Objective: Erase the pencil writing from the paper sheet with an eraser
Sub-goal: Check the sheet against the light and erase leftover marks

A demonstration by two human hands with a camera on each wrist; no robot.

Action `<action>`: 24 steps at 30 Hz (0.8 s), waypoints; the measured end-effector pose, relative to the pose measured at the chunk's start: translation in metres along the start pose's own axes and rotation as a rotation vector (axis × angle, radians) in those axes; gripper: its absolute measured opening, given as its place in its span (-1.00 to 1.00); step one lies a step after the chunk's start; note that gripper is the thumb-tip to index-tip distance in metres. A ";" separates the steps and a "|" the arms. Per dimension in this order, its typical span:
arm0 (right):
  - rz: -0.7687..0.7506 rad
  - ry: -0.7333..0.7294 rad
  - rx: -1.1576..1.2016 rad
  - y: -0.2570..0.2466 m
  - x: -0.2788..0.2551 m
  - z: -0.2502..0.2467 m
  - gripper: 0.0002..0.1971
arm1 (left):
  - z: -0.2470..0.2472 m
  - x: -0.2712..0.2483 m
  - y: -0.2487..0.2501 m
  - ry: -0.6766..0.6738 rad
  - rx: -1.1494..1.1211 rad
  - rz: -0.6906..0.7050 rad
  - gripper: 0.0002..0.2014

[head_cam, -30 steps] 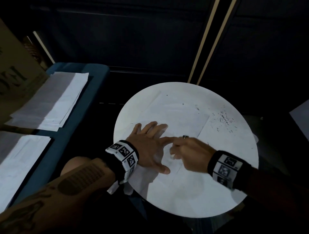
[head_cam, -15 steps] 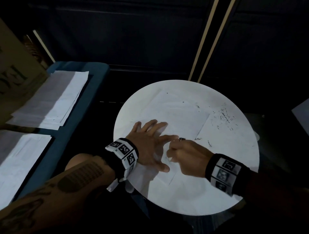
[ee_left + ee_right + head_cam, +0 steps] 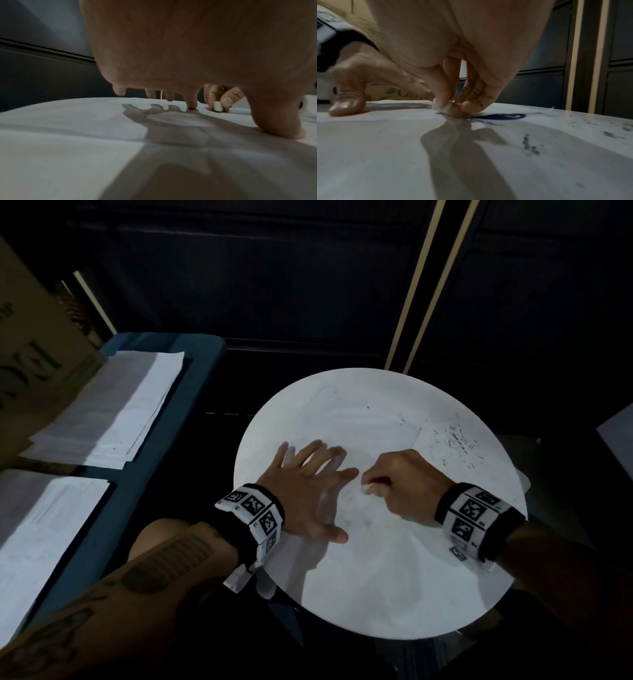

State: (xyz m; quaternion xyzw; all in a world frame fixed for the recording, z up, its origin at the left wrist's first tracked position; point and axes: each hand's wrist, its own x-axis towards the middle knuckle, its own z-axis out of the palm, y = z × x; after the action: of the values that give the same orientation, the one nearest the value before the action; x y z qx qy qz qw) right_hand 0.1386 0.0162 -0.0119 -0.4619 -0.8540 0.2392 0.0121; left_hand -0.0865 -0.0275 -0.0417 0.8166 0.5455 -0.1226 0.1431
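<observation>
Head view: eraser (image 3: 367,488) mid-sheet, near left hand (image 3: 310,491).

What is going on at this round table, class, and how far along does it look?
A person is rubbing out pencil marks. The left hand lies flat with fingers spread, pressing the paper sheet onto the round white table. The right hand pinches a small white eraser and holds its tip against the sheet, just beside the left forefinger. Dark eraser crumbs lie scattered on the table past the sheet's right edge, so some rubbing is already done. More paper stacks sit to the left.
</observation>
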 end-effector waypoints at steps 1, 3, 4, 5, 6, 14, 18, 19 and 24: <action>-0.007 0.004 -0.005 -0.002 0.000 0.003 -0.83 | 0.001 -0.001 0.000 0.023 0.012 0.010 0.13; -0.015 0.000 -0.036 -0.005 0.001 0.009 -0.81 | 0.003 -0.002 0.000 0.037 -0.011 0.025 0.12; -0.005 0.003 -0.051 -0.006 0.002 0.010 -0.78 | 0.002 -0.002 0.000 0.018 -0.047 0.030 0.10; 0.005 0.015 -0.051 -0.006 0.004 0.010 -0.76 | 0.001 -0.002 0.000 -0.008 -0.086 0.036 0.08; 0.018 0.022 -0.043 -0.006 0.005 0.010 -0.74 | 0.000 0.000 0.000 -0.032 -0.114 0.044 0.07; -0.054 -0.010 -0.021 -0.014 0.014 0.013 -0.94 | 0.000 0.008 -0.006 -0.135 -0.115 0.056 0.31; -0.257 -0.180 -0.066 -0.034 0.000 0.032 -0.86 | 0.004 0.009 -0.007 -0.148 -0.095 0.048 0.32; -0.306 -0.213 -0.095 -0.036 -0.003 0.037 -0.82 | 0.004 0.009 -0.007 -0.148 -0.097 0.047 0.32; -0.225 -0.104 -0.151 -0.019 0.006 0.029 -0.82 | 0.003 0.009 -0.007 -0.154 -0.092 0.048 0.33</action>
State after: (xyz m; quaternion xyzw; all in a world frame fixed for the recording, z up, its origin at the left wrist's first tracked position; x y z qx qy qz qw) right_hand 0.1134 0.0003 -0.0309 -0.3498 -0.9154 0.1949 -0.0403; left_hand -0.0896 -0.0183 -0.0479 0.8102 0.5182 -0.1565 0.2249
